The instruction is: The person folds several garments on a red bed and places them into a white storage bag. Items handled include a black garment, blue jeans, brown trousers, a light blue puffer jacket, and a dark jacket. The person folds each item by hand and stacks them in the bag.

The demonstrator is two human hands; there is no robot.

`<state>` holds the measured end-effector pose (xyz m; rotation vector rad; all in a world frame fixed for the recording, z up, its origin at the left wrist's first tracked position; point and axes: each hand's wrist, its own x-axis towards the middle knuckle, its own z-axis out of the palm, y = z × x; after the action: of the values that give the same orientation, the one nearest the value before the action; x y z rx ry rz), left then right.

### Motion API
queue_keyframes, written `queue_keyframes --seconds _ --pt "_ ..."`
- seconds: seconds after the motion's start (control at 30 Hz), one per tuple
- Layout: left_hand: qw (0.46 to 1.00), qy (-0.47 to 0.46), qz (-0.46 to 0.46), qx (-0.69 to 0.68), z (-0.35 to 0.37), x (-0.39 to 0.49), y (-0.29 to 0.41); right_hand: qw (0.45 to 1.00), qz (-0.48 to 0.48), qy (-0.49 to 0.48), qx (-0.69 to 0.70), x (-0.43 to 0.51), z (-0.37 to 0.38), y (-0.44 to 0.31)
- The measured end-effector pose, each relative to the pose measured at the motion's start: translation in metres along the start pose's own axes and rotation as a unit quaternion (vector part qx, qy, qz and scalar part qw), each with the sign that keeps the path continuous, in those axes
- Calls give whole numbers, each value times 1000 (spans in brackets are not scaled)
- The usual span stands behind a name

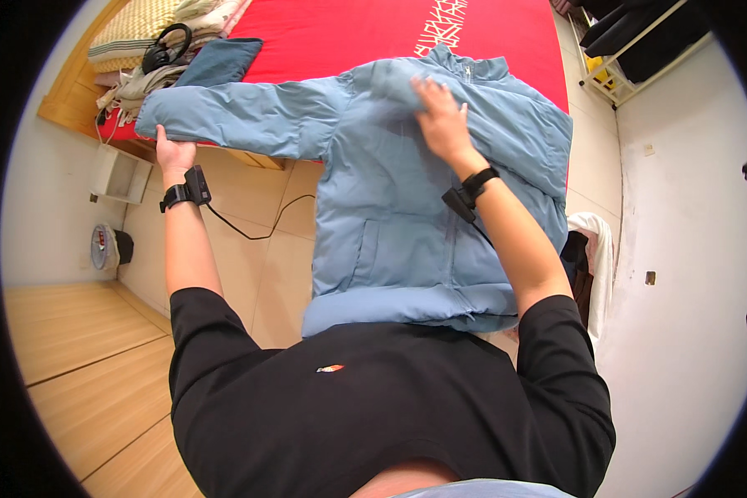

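A light blue padded jacket (386, 187) lies spread out before me, its upper part on the red bedspread (324, 37) and its hem close to my body. Its collar, with a zipper pull, points away from me. At the far left, my left hand (175, 152) grips the cuff end of the outstretched sleeve (243, 118), thumb on top and fingers hidden beneath. My right hand (443, 121), slightly blurred, is over the jacket's upper chest with its fingers apart and nothing held. The other sleeve (529, 137) lies folded down along the jacket's right side.
Folded bedding (131, 37), black headphones (165, 50) and a folded dark blue cloth (221, 62) sit at the bed's left. Below stand a white open box (121, 174) and a lined trash bin (112, 246). A clothes rack (629, 81) is at the upper right. A cable (255, 238) trails from my left wrist device.
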<state>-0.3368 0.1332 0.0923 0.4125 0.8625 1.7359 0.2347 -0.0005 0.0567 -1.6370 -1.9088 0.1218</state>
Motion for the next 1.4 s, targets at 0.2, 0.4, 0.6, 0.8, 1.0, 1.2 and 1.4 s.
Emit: queue_keyframes --seconds 0.2,0.4,0.6,0.8,1.0,1.2,1.4 --pt "998 -48 49 12 92 -55 9 983 -50 -164 -68 -31 -1 8" --pt "964 -258 54 44 251 -108 -75 985 28 -170 -17 -69 -102 42" --pt "737 -446 328 388 377 -253 -284 988 147 -29 40 -162 -219 101" --pt "354 -607 164 692 335 -383 -409 910 343 -128 192 -290 -247 130" --pt "547 -701 187 418 266 -334 -339 848 411 -187 278 -415 -252 121" --pt "407 -643 132 635 116 -291 -152 812 482 -151 292 -491 -239 91" --pt "457 -540 96 701 -20 -367 -88 918 353 -76 164 -489 -207 48"
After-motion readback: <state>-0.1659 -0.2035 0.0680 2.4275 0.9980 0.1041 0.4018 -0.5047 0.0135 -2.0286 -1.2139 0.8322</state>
